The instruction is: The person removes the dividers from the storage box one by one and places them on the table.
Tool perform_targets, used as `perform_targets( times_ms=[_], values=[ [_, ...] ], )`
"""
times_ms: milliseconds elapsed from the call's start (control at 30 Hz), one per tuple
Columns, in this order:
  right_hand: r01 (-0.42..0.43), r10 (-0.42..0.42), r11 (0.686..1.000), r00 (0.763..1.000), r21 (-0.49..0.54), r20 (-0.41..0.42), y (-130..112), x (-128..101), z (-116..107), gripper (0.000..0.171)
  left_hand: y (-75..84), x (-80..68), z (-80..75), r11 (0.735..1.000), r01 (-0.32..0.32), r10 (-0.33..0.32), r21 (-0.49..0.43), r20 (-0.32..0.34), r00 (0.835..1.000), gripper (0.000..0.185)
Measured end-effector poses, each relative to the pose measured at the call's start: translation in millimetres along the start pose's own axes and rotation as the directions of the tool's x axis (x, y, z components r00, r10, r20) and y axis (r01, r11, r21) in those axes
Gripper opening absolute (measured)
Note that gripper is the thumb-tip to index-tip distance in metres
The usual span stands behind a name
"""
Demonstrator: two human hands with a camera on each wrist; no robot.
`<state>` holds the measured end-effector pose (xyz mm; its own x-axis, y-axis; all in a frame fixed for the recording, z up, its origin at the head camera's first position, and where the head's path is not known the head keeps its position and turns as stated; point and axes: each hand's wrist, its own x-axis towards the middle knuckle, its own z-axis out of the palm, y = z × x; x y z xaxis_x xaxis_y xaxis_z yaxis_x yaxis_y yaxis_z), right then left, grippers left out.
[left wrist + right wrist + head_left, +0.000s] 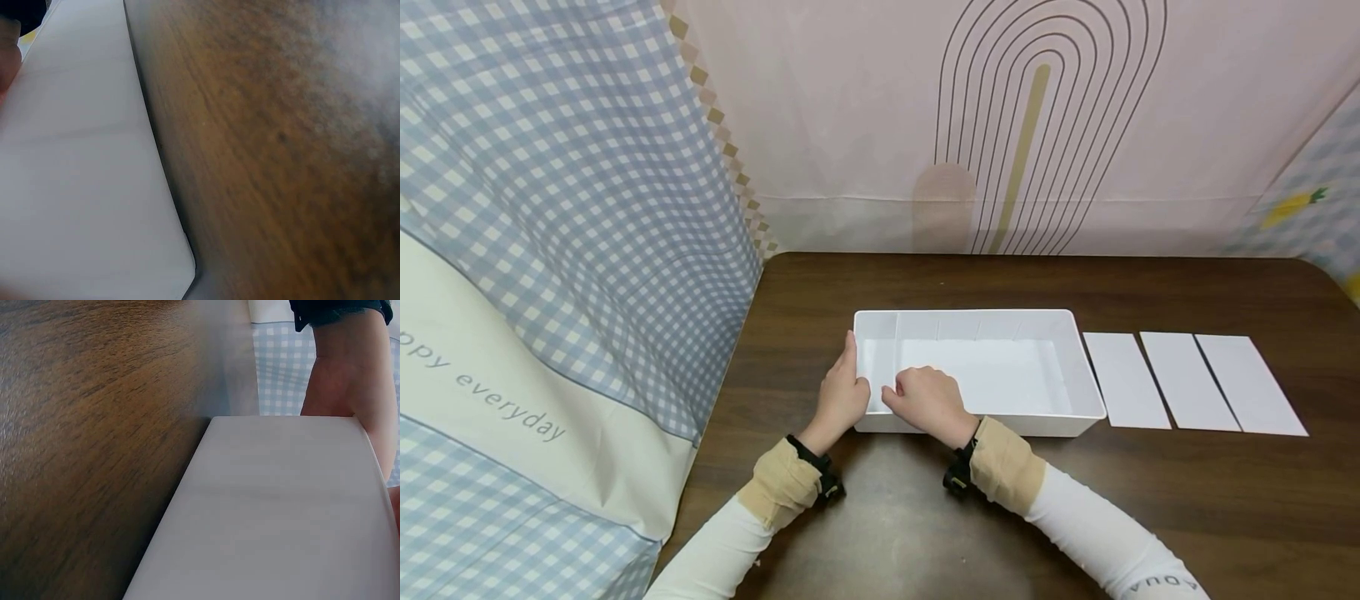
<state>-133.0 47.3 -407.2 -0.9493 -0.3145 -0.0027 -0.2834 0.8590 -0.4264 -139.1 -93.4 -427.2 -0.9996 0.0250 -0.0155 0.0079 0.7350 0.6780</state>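
A long white open-topped box [970,426] sits on the table, its front wall also filling much of the left wrist view. My left hand [842,396] grips its left end, index finger along the outer side and thumb over the rim at the near corner. Inside, near the left end, a thin white divider [897,337] stands upright across the width. Reaching over the front wall, my right hand [931,400] is curled and pinches the divider's near end; the fingertips are largely hidden. Past the box in the right wrist view, the left hand [350,381] shows partly.
Three flat white panels lie right of the box: a left one [1126,379], a middle one [1190,381] and a right one [1252,385]. Dark brown wood covers the table [895,533]. A checked cloth [587,167] hangs at the left, and a patterned cloth [850,125] behind.
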Motion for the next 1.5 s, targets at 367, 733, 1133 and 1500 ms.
perform_targets(
  times_ms=[367,733,1133,1500],
  values=[
    [0.014,-0.014,1.0,0.999,0.007,-0.038,0.5,-0.4,2.0,0.039,0.5,0.0,-0.1,1.0,0.0,0.0,0.003,-0.01,1.0,0.07],
    [0.052,-0.051,0.999,0.994,0.013,-0.092,1.2,-1.1,3.0,0.037,0.8,0.2,-0.2,1.0,0.007,-0.007,-0.004,-0.001,1.0,0.07],
    [0.077,-0.074,0.997,0.989,0.013,-0.126,2.0,-1.5,4.9,0.037,1.3,-0.4,-0.6,1.0,0.001,-0.001,-0.011,0.0,1.0,0.069],
    [0.111,-0.104,0.993,0.975,0.026,-0.195,4.0,-0.9,6.9,0.039,1.2,-0.4,-1.3,1.0,0.014,-0.014,-0.022,0.016,1.0,0.07]
  ],
)
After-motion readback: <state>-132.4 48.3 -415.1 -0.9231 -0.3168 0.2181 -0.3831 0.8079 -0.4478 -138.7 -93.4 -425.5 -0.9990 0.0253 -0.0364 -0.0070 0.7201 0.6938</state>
